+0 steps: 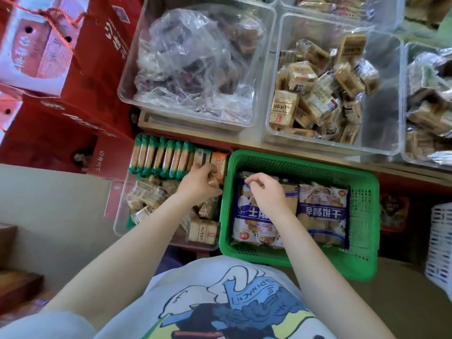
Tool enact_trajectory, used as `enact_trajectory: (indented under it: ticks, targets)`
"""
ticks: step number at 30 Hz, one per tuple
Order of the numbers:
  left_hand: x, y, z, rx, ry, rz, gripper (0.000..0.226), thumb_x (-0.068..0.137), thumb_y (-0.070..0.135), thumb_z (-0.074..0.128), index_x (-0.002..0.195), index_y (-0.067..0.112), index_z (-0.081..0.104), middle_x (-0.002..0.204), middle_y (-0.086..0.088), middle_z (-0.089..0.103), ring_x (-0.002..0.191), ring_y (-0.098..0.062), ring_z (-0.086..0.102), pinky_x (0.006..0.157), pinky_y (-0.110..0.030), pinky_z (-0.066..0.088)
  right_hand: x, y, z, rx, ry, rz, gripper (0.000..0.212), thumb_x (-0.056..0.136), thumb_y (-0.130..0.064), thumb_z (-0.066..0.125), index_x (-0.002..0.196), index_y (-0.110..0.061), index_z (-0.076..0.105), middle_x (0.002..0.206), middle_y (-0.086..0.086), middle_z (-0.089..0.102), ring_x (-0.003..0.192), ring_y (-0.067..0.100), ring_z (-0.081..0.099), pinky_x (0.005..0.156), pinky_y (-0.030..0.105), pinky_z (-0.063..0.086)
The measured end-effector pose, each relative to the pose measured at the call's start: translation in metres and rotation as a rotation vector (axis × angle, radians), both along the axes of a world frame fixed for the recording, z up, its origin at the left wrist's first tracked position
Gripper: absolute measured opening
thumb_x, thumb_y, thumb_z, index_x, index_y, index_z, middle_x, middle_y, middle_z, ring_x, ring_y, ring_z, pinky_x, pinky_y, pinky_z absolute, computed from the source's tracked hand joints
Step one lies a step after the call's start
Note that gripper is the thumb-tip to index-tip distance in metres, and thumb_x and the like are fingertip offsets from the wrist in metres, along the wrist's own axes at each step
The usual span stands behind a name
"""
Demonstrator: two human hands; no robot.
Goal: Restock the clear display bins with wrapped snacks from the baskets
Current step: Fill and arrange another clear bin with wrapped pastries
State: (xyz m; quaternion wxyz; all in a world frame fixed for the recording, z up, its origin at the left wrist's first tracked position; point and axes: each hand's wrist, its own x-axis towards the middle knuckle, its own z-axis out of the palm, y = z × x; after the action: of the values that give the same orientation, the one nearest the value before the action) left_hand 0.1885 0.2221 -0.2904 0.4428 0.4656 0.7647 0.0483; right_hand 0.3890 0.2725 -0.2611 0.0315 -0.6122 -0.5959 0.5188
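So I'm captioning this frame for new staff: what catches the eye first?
The bright green basket at centre right, holding blue-banded biscuit bags, with the right hand over it. Beside it, the left hand grips a wrapped snack in a clear bin. Red gift boxes stack at left.

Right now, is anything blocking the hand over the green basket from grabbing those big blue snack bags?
Nothing visible does. The right hand hovers directly above the blue snack bags, which lie uncovered on top in the open green basket. The left hand is busy in the neighbouring clear bin.
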Motion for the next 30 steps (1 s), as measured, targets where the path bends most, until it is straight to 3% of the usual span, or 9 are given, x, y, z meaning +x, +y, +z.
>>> enact_trajectory:
  ticks: [4, 7, 10, 14, 17, 20, 23, 27, 30]
  targets:
    - [-0.01, 0.014, 0.055, 0.286, -0.119, 0.005, 0.062, 0.074, 0.039, 0.082, 0.128, 0.037, 0.052, 0.127, 0.011, 0.05, 0.108, -0.009, 0.051, 0.087, -0.027, 0.044, -0.012, 0.008, 0.022, -0.068, 0.131, -0.038, 0.022, 0.104, -0.025, 0.046, 0.109, -0.02, 0.067, 0.102, -0.002, 0.07, 0.088, 0.019, 0.067, 0.073, 0.029, 0.052]
    - [0.001, 0.036, 0.107, 0.484, -0.248, -0.002, 0.074, 0.068, 0.045, 0.085, 0.132, 0.045, 0.048, 0.127, 0.022, 0.053, 0.108, 0.0, 0.054, 0.09, -0.021, 0.046, -0.026, 0.025, 0.053, -0.303, 0.507, -0.191, 0.045, 0.103, -0.045, 0.046, 0.122, -0.008, 0.062, 0.106, 0.016, 0.073, 0.093, 0.033, 0.071, 0.08, 0.042, 0.057]
    - [0.013, 0.065, 0.13, 0.62, -0.199, -0.063, 0.093, 0.066, 0.048, 0.087, 0.145, 0.041, 0.038, 0.132, 0.02, 0.05, 0.118, -0.003, 0.048, 0.098, -0.021, 0.038, -0.026, 0.048, 0.085, -0.309, 0.762, -0.278, 0.048, 0.099, -0.044, 0.053, 0.126, -0.005, 0.06, 0.108, 0.018, 0.072, 0.09, 0.031, 0.07, 0.07, 0.038, 0.059]
    - [0.006, 0.107, 0.122, 0.589, -0.142, -0.075, 0.117, 0.063, 0.056, 0.084, 0.157, 0.031, 0.018, 0.151, 0.0, 0.041, 0.137, -0.016, 0.037, 0.112, -0.033, 0.029, -0.01, 0.092, 0.113, 0.03, 0.523, -0.38, 0.03, 0.099, -0.031, 0.06, 0.124, -0.015, 0.059, 0.103, 0.003, 0.075, 0.081, 0.021, 0.072, 0.061, 0.033, 0.054]
    - [-0.009, 0.127, 0.101, 0.44, 0.137, -0.096, 0.114, 0.068, 0.077, 0.067, 0.157, 0.029, 0.015, 0.152, -0.005, 0.042, 0.139, -0.024, 0.037, 0.116, -0.045, 0.028, 0.002, 0.132, 0.125, 0.322, 0.292, -0.342, 0.029, 0.099, -0.033, 0.058, 0.126, -0.021, 0.057, 0.102, -0.008, 0.069, 0.086, -0.001, 0.067, 0.073, 0.022, 0.055]
    - [-0.013, 0.126, 0.083, 0.385, 0.419, -0.282, 0.11, 0.068, 0.092, 0.045, 0.156, 0.032, 0.018, 0.151, -0.002, 0.043, 0.14, -0.024, 0.036, 0.115, -0.046, 0.024, -0.003, 0.174, 0.13, 0.478, 0.21, -0.319, 0.029, 0.101, -0.022, 0.055, 0.128, -0.021, 0.045, 0.098, -0.016, 0.055, 0.069, -0.024, 0.054, 0.059, 0.001, 0.043]
    - [-0.011, 0.125, 0.076, 0.383, 0.481, -0.317, 0.104, 0.069, 0.094, 0.038, 0.154, 0.035, 0.024, 0.15, 0.002, 0.045, 0.138, -0.022, 0.038, 0.111, -0.044, 0.029, -0.02, 0.214, 0.119, 0.57, 0.115, -0.312, 0.027, 0.099, -0.018, 0.056, 0.122, -0.016, 0.044, 0.097, -0.009, 0.053, 0.06, -0.013, 0.054, 0.051, 0.008, 0.041]
    - [-0.012, 0.129, 0.079, 0.32, 0.459, -0.326, 0.109, 0.065, 0.097, 0.037, 0.154, 0.036, 0.022, 0.153, 0.001, 0.042, 0.141, -0.022, 0.035, 0.113, -0.044, 0.03, -0.042, 0.246, 0.09, 0.56, -0.007, -0.205, 0.021, 0.099, -0.023, 0.057, 0.117, -0.017, 0.049, 0.1, -0.001, 0.059, 0.069, 0.002, 0.059, 0.044, 0.01, 0.041]
    - [-0.012, 0.131, 0.082, 0.289, 0.452, -0.329, 0.114, 0.06, 0.099, 0.037, 0.154, 0.036, 0.022, 0.154, 0.002, 0.04, 0.142, -0.021, 0.034, 0.114, -0.043, 0.031, -0.051, 0.255, 0.08, 0.561, -0.185, -0.155, 0.021, 0.097, -0.029, 0.056, 0.117, -0.025, 0.056, 0.103, -0.003, 0.064, 0.084, 0.017, 0.063, 0.074, 0.033, 0.054]
